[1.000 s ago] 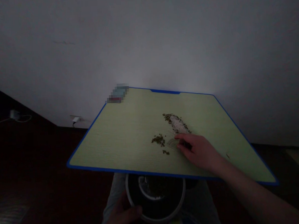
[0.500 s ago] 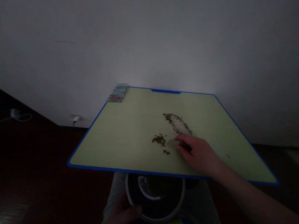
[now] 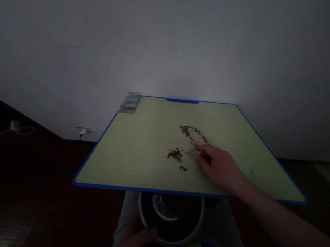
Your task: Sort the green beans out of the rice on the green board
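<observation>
My right hand (image 3: 220, 164) pinches a clear, half-round protractor (image 3: 193, 153) against the table top; the fingers cover part of it. Left of its curved edge lies a small heap of green beans (image 3: 175, 154), with a few more beans (image 3: 183, 168) nearer me. Just beyond my fingers is a pile of white grains (image 3: 195, 136), ringed by green beans. Below the table edge, my left hand (image 3: 138, 235) is closed on the rim of a round, dark bowl (image 3: 200, 224) on my lap. Green beans (image 3: 174, 206) lie dimly inside it.
The pale table (image 3: 135, 146) has a blue rim and stands against a white wall (image 3: 161, 47). A blurred packet-like item (image 3: 130, 103) sits on its far left corner. A small dark sliver (image 3: 251, 172) lies at right. A plugged-in charger (image 3: 83, 131) is low on the wall.
My right hand and the protractor have moved slightly away from me, toward the white grains. The protractor's edge sits a little farther from the bean heap. My left hand stays on the bowl.
</observation>
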Available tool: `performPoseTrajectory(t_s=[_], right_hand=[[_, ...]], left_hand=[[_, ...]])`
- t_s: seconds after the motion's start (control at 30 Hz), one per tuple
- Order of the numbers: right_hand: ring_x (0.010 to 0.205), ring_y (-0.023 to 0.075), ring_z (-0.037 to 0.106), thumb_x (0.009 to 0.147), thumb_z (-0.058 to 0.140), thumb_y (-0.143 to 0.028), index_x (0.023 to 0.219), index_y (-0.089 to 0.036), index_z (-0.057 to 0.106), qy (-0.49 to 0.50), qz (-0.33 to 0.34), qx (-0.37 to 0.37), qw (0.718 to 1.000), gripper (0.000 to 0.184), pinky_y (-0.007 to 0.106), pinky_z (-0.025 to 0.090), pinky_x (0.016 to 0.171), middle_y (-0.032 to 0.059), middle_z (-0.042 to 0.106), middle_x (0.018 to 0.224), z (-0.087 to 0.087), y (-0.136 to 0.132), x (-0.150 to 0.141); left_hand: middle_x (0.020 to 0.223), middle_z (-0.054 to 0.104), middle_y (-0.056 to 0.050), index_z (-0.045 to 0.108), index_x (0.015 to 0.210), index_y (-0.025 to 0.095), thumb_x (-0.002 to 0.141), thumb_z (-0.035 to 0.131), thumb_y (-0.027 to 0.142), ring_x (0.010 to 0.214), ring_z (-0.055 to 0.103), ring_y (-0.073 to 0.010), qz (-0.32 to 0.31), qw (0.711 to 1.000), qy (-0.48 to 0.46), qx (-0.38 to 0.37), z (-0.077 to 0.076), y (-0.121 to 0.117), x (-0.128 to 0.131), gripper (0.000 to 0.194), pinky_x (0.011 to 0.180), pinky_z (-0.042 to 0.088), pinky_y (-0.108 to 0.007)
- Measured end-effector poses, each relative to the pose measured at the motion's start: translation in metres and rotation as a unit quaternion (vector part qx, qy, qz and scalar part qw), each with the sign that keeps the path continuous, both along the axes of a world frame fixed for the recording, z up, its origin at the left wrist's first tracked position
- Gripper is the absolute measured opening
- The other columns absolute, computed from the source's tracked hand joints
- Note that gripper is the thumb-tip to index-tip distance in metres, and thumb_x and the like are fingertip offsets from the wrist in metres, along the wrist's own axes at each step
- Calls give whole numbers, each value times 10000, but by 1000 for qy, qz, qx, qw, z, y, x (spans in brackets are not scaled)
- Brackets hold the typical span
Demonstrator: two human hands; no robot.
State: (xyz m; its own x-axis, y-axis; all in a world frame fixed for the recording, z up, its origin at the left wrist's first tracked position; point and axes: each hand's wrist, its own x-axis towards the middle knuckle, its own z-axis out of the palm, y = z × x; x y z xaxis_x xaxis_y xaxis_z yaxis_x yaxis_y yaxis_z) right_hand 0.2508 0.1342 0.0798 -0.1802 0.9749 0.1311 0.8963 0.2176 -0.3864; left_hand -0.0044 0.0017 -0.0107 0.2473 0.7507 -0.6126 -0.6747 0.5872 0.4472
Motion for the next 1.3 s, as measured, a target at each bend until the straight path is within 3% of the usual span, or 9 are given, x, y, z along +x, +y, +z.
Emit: performPoseTrajectory(t_s=[0.3, 0.43, 0.63, 0.93, 1.3], right_hand=[[784, 217, 670, 851, 513, -216, 1095, -168, 653, -27, 4, 15, 1000, 285, 345, 502, 734, 87, 729, 927, 3, 18, -2], [786, 214, 669, 862, 492, -222, 1121, -154, 642, -17, 4, 13, 1000, 307, 343, 500, 739, 95, 724, 948, 5, 12, -1], [758, 198, 664, 848, 488, -205, 1113, -171, 640, 0, 27, 5, 1000, 308, 325, 503, 704, 77, 726, 923, 2, -5, -6], [745, 206, 667, 841, 497, -206, 1097, -171, 645, -10, 0, 25, 1000, 298, 342, 506, 711, 82, 731, 927, -1, 3, -7], [768, 212, 667, 847, 517, -210, 1093, -168, 644, -22, 2, 9, 1000, 280, 336, 493, 716, 81, 730, 910, 2, 19, 0]], left_hand=[[1019, 780, -163, 365, 1420, 165, 565, 814, 79, 907, 726, -337, -6, 1000, 14, 18, 0, 2, 1, 969, 769, 581, -396], [1033, 778, -157, 343, 1431, 188, 560, 807, 64, 979, 705, -359, 3, 1000, 0, 22, 3, 2, 2, 995, 838, 563, -441], [1045, 777, -152, 407, 1398, 184, 566, 802, 61, 1004, 697, -352, 2, 999, -30, 33, 4, 3, 4, 930, 857, 560, -421], [1065, 771, -151, 402, 1403, 192, 578, 800, 72, 1031, 686, -352, -2, 1000, -3, 23, -5, 0, -1, 924, 864, 556, -423], [1049, 777, -146, 424, 1392, 205, 563, 808, 64, 1001, 699, -347, 1, 1000, -16, 17, 5, 3, 3, 923, 857, 562, -417]])
